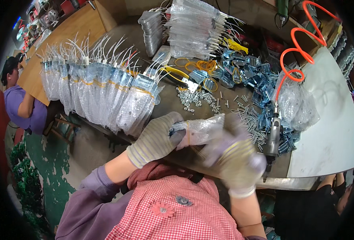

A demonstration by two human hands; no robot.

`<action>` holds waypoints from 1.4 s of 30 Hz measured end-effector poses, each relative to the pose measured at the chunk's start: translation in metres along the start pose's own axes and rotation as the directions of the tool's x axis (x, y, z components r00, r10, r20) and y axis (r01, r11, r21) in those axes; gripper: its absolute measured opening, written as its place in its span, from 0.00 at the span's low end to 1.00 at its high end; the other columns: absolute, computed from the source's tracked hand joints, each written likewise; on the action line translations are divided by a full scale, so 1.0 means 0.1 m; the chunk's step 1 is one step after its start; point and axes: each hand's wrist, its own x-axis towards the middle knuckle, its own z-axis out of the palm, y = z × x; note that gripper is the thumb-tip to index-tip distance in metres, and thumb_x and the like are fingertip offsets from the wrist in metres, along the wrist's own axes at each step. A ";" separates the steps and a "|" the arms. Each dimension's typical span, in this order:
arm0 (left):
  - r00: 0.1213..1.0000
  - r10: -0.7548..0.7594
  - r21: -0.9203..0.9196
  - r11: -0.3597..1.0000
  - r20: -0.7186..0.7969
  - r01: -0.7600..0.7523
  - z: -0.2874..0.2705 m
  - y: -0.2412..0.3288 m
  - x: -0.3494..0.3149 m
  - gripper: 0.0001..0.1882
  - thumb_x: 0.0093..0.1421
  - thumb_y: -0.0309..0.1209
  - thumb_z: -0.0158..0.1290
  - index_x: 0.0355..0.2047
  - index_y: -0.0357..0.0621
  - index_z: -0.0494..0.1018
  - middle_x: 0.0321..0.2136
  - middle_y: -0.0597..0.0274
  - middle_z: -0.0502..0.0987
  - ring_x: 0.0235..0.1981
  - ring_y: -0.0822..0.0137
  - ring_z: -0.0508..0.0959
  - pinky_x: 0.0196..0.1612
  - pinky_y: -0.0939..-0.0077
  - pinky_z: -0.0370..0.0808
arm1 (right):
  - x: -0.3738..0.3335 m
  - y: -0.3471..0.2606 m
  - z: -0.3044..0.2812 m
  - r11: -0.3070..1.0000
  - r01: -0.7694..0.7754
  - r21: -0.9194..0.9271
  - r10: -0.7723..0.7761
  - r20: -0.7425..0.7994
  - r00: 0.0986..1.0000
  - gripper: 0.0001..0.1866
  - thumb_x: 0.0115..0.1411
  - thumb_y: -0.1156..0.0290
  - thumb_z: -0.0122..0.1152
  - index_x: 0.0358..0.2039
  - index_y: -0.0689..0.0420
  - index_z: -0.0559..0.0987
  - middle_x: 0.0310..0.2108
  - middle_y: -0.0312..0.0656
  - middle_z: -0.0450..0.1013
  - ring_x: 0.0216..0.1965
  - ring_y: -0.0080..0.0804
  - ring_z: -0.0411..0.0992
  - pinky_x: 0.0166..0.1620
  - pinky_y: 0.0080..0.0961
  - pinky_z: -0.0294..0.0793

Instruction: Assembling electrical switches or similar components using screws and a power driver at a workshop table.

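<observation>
My left hand (pixel 158 138), in a striped knit glove, is closed on the left end of a bubble-wrapped part (pixel 203 130). A yellow rubber band (pixel 188 133) runs around the wrap near my fingers. Over the right end of the wrap, my right hand (pixel 237 156), gloved alike, is smeared by motion, so its fingers cannot be made out. Behind my left hand stands a row of bubble-wrapped parts (pixel 97 92) with white wires sticking up and yellow bands around them. Small nuts (pixel 189 98) lie loose on the bench beyond the held part.
Screws (pixel 251 126) and blue metal brackets (pixel 261 92) are heaped at the right. A pneumatic screwdriver (pixel 272 138) hangs from a coiled orange hose (pixel 291 52) beside a white panel (pixel 325 132). Wrapped bundles (pixel 193 30) are stacked behind. A co-worker (pixel 23 100) sits at the left.
</observation>
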 end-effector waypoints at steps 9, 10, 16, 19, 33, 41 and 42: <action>0.975 -0.189 -0.752 0.624 0.116 0.210 -0.03 0.46 -0.01 0.32 0.56 0.45 0.58 0.55 0.38 0.66 0.42 0.54 0.76 0.39 0.63 0.78 0.42 0.75 0.75 | 0.30 -0.02 -0.35 0.170 0.066 -0.983 -0.333 0.006 0.943 0.14 0.63 0.64 0.56 0.40 0.62 0.79 0.32 0.45 0.76 0.34 0.33 0.74 0.40 0.28 0.73; 0.979 -0.109 -0.921 0.334 0.173 0.200 -0.12 0.56 0.00 0.35 0.58 0.49 0.56 0.59 0.40 0.64 0.45 0.54 0.75 0.41 0.64 0.77 0.43 0.75 0.76 | 0.33 0.15 -0.44 0.544 0.043 -0.838 -0.317 -0.158 0.935 0.18 0.69 0.59 0.49 0.40 0.63 0.78 0.29 0.38 0.75 0.31 0.21 0.70 0.37 0.21 0.71; 0.943 0.137 -0.306 0.923 -0.305 -0.233 -0.01 0.32 0.04 0.38 0.67 0.47 0.47 0.70 0.43 0.47 0.56 0.50 0.67 0.52 0.60 0.73 0.56 0.66 0.70 | 0.42 0.33 -0.18 0.857 -0.037 -0.515 -0.132 -0.288 0.948 0.25 0.70 0.48 0.47 0.41 0.60 0.78 0.29 0.35 0.76 0.27 0.21 0.72 0.30 0.20 0.71; 0.965 0.255 -0.355 0.898 -0.062 -0.260 0.29 0.11 -0.14 0.38 0.70 0.39 0.43 0.71 0.37 0.37 0.66 0.50 0.56 0.66 0.57 0.58 0.67 0.66 0.54 | 0.36 0.63 -0.15 0.902 0.006 -0.432 -0.149 -0.298 0.943 0.23 0.71 0.53 0.45 0.44 0.62 0.77 0.35 0.36 0.77 0.37 0.19 0.72 0.42 0.21 0.72; 0.819 0.251 0.828 0.392 -0.516 0.401 -0.45 0.12 0.20 0.38 0.54 0.38 0.59 0.62 0.34 0.61 0.49 0.40 0.67 0.48 0.44 0.67 0.57 0.51 0.64 | 0.29 0.17 -0.44 0.136 0.055 -0.989 -0.327 0.007 0.945 0.05 0.58 0.76 0.61 0.35 0.61 0.79 0.27 0.39 0.74 0.25 0.22 0.69 0.32 0.20 0.70; 0.771 0.592 0.893 0.444 -0.235 -0.068 -0.42 0.99 1.29 0.29 0.54 0.36 0.57 0.57 0.41 0.70 0.50 0.44 0.71 0.53 0.45 0.70 0.58 0.52 0.64 | 0.23 0.12 -0.64 0.233 0.042 -0.972 -0.345 -0.042 0.938 0.03 0.58 0.76 0.61 0.33 0.61 0.80 0.31 0.47 0.77 0.33 0.39 0.77 0.39 0.29 0.75; 0.816 0.543 0.893 0.444 -0.198 -0.079 -0.46 1.10 1.64 0.26 0.55 0.35 0.56 0.54 0.41 0.72 0.50 0.45 0.72 0.53 0.46 0.71 0.59 0.54 0.65 | 0.23 0.11 -0.60 0.195 0.069 -0.978 -0.341 -0.002 0.940 0.03 0.57 0.76 0.61 0.33 0.61 0.80 0.30 0.47 0.77 0.33 0.39 0.77 0.39 0.29 0.75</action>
